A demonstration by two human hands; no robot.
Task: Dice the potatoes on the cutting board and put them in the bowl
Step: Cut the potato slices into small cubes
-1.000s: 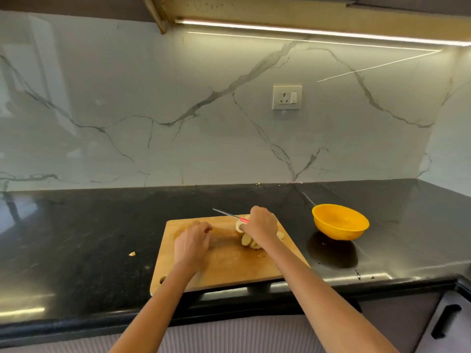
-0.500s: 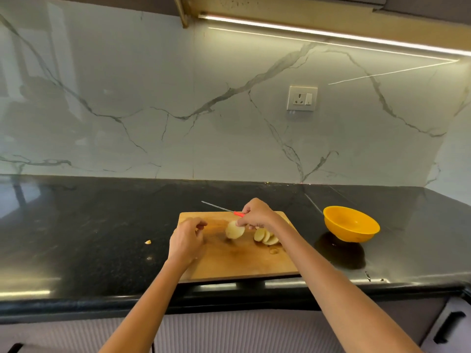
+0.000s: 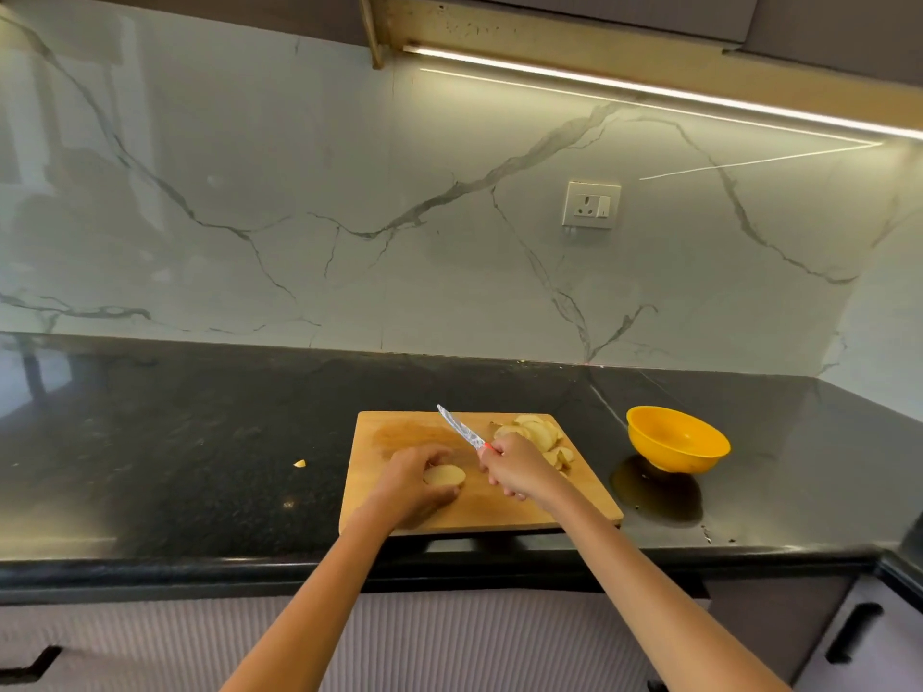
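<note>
A wooden cutting board (image 3: 574,501) lies on the black counter near its front edge. My left hand (image 3: 409,484) holds a round potato slice (image 3: 444,476) flat on the board's middle. My right hand (image 3: 517,467) grips a knife (image 3: 459,431) by its red handle, the blade pointing up and to the left above the board. A pile of potato slices (image 3: 537,434) sits at the board's far right corner, partly hidden by my right hand. The yellow bowl (image 3: 677,439) stands on the counter to the right of the board, and I see nothing in it.
A small potato scrap (image 3: 299,463) lies on the black counter (image 3: 200,442) left of the board. A marble backsplash with a wall socket (image 3: 591,204) rises behind. Drawer fronts with dark handles run below the counter edge.
My right hand carried one slice from the pile leftward to the board's middle. My left hand now holds that slice down, and the knife blade has swung up between my hands.
</note>
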